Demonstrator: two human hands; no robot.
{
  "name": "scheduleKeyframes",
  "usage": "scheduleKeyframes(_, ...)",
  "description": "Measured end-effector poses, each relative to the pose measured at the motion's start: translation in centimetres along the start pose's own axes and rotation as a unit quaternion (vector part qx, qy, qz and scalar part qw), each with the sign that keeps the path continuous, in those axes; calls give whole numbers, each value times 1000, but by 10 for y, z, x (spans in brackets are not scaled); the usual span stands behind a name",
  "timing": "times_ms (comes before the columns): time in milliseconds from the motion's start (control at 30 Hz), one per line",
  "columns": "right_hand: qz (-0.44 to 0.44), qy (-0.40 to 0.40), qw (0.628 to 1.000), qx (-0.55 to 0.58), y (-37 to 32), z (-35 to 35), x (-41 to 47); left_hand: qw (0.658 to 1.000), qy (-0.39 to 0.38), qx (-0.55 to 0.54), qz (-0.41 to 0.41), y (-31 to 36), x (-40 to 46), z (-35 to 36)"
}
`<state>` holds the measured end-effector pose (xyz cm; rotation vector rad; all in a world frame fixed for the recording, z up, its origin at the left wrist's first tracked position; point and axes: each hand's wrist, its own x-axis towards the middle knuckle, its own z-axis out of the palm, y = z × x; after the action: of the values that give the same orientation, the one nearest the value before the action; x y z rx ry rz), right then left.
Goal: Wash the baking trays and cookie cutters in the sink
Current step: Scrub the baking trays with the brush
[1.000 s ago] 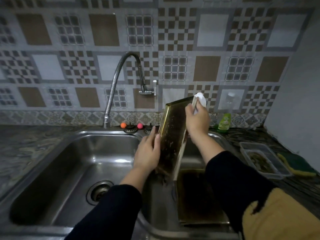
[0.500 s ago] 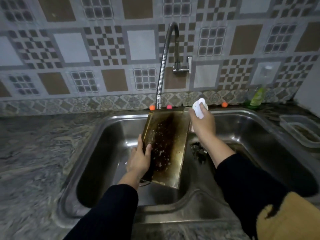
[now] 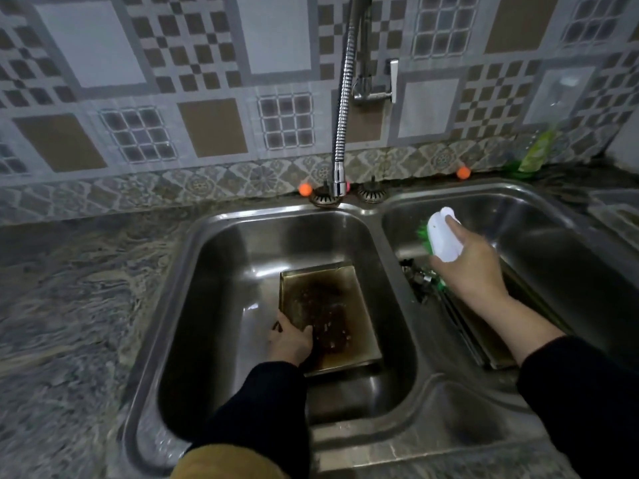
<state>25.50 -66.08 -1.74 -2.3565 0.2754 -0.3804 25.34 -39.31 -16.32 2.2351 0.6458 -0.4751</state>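
A golden baking tray [image 3: 340, 302], stained dark with burnt residue, lies flat in the left basin of the steel double sink [image 3: 221, 257]. My left hand [image 3: 290, 340] grips its near left edge. Over the right basin, my right hand [image 3: 466, 267] holds a white scrubbing brush [image 3: 442, 236] with green bristles. A second baking tray [image 3: 484, 344] lies in the right basin under my right forearm. Small dark metal pieces [image 3: 420, 280], perhaps cookie cutters, sit at that tray's far end.
A flexible steel faucet [image 3: 342, 115] hangs over the back of the left basin, with its lever [image 3: 392, 79] on the tiled wall. A green detergent bottle [image 3: 534, 152] stands at the back right. Two drain strainers [image 3: 371, 193] and orange balls [image 3: 305, 189] sit behind the sink. Marbled countertop [image 3: 76, 305] spreads left.
The tray went from upright between both hands to lying flat in the left basin. My right hand with the brush let go of it and moved right over the other basin.
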Motion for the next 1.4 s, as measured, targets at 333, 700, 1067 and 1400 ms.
scheduleKeyframes(333,6,-10,1000,-1,21,-5,3,999,-31,32,-21,-7,26,15)
scheduleKeyframes(700,11,-62,998,9,28,-11,-5,958,4,262,120,26,7,-9)
scheduleKeyframes(1067,54,-96,993,34,68,-73,7,840,104,394,358,165,-88,20)
scheduleKeyframes(1400,18,-94,995,-31,149,-165,79,900,-40,330,281,221,-118,155)
